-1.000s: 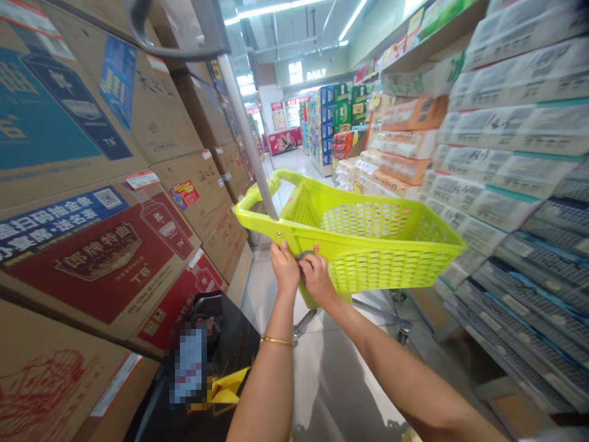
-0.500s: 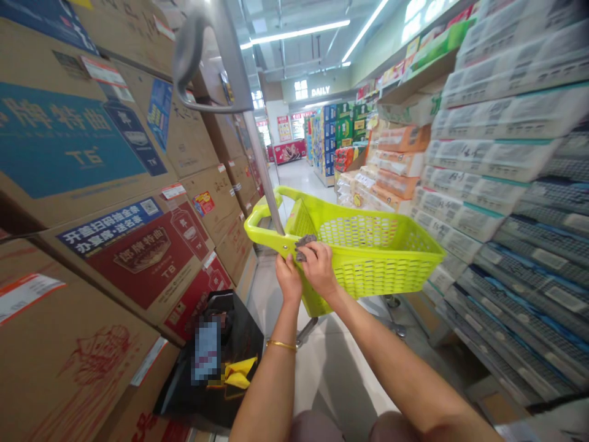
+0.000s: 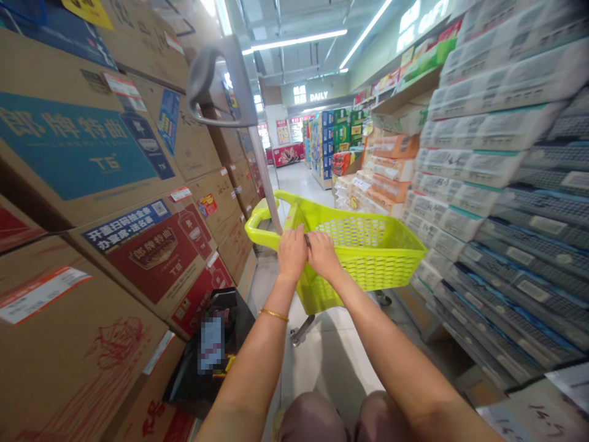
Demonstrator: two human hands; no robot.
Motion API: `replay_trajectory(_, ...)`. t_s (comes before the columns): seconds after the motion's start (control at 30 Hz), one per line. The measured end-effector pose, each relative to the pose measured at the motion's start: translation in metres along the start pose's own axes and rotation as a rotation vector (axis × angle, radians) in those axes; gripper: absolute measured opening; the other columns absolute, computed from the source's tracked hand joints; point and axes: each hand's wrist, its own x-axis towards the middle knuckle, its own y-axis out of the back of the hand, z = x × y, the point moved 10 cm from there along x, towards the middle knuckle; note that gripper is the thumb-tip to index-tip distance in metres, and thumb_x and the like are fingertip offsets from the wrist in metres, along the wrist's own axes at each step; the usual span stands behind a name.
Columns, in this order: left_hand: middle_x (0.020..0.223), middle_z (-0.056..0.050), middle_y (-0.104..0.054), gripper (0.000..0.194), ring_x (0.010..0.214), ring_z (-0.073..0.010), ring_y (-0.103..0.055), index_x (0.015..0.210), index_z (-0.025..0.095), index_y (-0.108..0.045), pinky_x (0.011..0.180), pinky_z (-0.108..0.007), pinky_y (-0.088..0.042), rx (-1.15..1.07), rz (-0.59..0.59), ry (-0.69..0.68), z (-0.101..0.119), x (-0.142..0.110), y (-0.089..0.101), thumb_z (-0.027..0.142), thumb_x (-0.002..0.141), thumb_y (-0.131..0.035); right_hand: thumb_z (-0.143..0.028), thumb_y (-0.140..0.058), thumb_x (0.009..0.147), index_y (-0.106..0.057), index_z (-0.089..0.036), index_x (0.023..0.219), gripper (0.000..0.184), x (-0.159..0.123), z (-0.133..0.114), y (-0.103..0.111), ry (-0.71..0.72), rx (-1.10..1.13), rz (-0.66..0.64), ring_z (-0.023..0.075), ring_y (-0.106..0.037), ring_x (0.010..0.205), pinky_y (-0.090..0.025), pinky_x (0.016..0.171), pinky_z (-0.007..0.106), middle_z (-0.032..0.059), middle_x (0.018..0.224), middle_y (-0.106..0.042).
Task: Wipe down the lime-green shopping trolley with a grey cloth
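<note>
A lime-green plastic trolley basket (image 3: 368,258) stands in the aisle in front of me, empty inside. Both my hands rest side by side on its near rim. My left hand (image 3: 291,253) is closed over the rim, a gold bangle on its wrist. My right hand (image 3: 324,255) is closed too, with a sliver of a dark grey cloth (image 3: 306,240) showing between the two hands. Most of the cloth is hidden under my fingers. The trolley's grey pole (image 3: 265,181) rises from the basket's left side to a grey handle (image 3: 221,80) above.
Stacked cardboard cartons (image 3: 115,202) wall the left side. Shelves of wrapped paper packs (image 3: 497,172) line the right. A black bag (image 3: 207,356) lies on the floor at the lower left. The tiled aisle (image 3: 299,175) runs on toward more displays.
My hands have climbed from the basket's near wall up onto its rim, and the grey cloth is now mostly covered. The basket sits a little farther off and more level.
</note>
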Motion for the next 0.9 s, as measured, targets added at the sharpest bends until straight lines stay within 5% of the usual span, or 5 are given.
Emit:
replay_trajectory(0.2,0.093,-0.013,-0.062,0.037,0.099,-0.0244,-0.054,0.118,0.008,-0.053,0.100,-0.041,-0.034,0.159,-0.085,-0.129,0.000,-0.006,-0.013,0.015,0.090,-0.030,-0.015,-0.043,0.080,-0.058,-0.015,0.095,0.021,-0.001,0.031,-0.004,-0.046,-0.058,-0.175,0.0223,-0.049,0.086,-0.036,0.077,0.033,0.0104,0.094,-0.061)
replay_trajectory(0.4,0.092,-0.011,-0.060,0.034,0.097,-0.0242,-0.052,0.115,0.012,-0.054,0.098,-0.040,-0.033,0.171,-0.107,-0.201,0.006,-0.012,-0.011,0.021,0.092,-0.030,-0.014,-0.044,0.080,-0.057,-0.014,0.097,0.022,-0.016,0.044,0.005,-0.109,-0.087,-0.208,0.0234,-0.049,0.088,-0.035,0.078,0.034,0.0117,0.095,-0.061)
replay_trajectory(0.63,0.090,-0.007,-0.059,0.026,0.094,-0.0238,-0.049,0.092,0.017,-0.059,0.093,-0.040,-0.035,0.259,-0.157,-0.214,0.018,-0.027,0.000,0.023,0.092,-0.034,-0.015,-0.038,0.082,-0.056,-0.012,0.102,0.027,-0.032,0.020,0.016,-0.184,0.004,-0.147,0.0240,-0.046,0.093,-0.034,0.083,0.036,0.0128,0.100,-0.059)
replay_trajectory(0.9,0.086,-0.007,-0.058,0.023,0.092,-0.0235,-0.050,0.087,0.017,-0.058,0.092,-0.038,-0.036,0.272,-0.146,-0.183,0.017,-0.036,0.020,0.023,0.091,-0.037,-0.013,-0.037,0.080,-0.051,-0.012,0.113,0.036,-0.036,-0.024,0.012,-0.116,0.117,-0.032,0.0225,-0.042,0.102,-0.034,0.091,0.036,0.0125,0.111,-0.054)
